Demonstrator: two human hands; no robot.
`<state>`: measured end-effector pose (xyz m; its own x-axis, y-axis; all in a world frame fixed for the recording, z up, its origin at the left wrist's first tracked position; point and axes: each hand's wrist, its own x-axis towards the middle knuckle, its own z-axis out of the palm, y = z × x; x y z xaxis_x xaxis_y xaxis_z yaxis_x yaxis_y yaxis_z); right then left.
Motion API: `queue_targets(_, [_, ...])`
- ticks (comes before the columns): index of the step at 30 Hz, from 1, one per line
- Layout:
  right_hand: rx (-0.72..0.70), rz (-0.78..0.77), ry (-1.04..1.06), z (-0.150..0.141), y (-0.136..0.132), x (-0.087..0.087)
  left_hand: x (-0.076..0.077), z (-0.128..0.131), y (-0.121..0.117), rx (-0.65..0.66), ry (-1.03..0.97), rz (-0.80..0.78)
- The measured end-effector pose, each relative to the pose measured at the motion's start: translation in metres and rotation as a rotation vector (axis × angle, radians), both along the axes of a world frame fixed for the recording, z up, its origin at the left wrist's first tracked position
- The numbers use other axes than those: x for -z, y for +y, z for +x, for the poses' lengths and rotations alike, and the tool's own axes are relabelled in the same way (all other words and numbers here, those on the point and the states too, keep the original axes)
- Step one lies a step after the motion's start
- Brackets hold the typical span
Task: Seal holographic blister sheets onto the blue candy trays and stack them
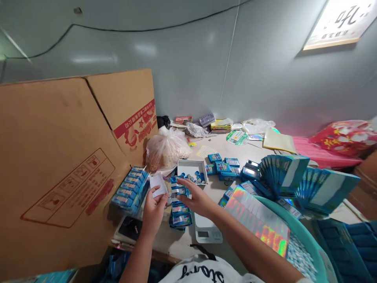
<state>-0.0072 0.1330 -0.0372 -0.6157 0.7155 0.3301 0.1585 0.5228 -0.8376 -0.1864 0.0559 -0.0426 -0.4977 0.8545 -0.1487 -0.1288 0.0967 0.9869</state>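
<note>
Left hand point(154, 209): right of the large cardboard carton point(64, 165). Right hand point(196, 199): fingers parted over stacked blue boxes point(180, 220), contact unclear from where I stand. White slip point(157, 183): left of the boxes, near edge pinched between left thumb and fingers. Likely light, bendable, easily creased; grip at the edge. Left forearm points forward; right forearm slants inward.

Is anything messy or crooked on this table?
Yes: the little blue boxes right of the white tray look jumbled, lying at different angles, while the row of blue packs beside the big cardboard box is neater. The shiny sheet also lies slanted over the teal basin.
</note>
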Motion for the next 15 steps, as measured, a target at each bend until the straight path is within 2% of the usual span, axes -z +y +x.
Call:
queue_targets(2, [-0.053, -0.008, -0.004, -0.022, 0.007, -0.008, 0.002, -0.012, 0.007, 0.151, 0.078, -0.029])
queue_targets(4, [-0.062, -0.008, -0.07, -0.036, 0.016, -0.01, 0.004, -0.024, 0.016, 0.26, 0.095, -0.055])
queue_targets(9, [-0.138, -0.047, -0.152, -0.047, 0.033, 0.0, 0.005, -0.048, 0.041, 0.589, -0.03, -0.156])
queue_targets(11, [-0.093, -0.075, -0.123, -0.046, 0.038, 0.004, 0.008, -0.055, 0.053, 0.629, -0.084, -0.201])
queue_targets(15, [0.08, -0.138, -0.093, -0.05, 0.048, 0.01, 0.029, -0.063, 0.08, 0.53, -0.229, -0.242])
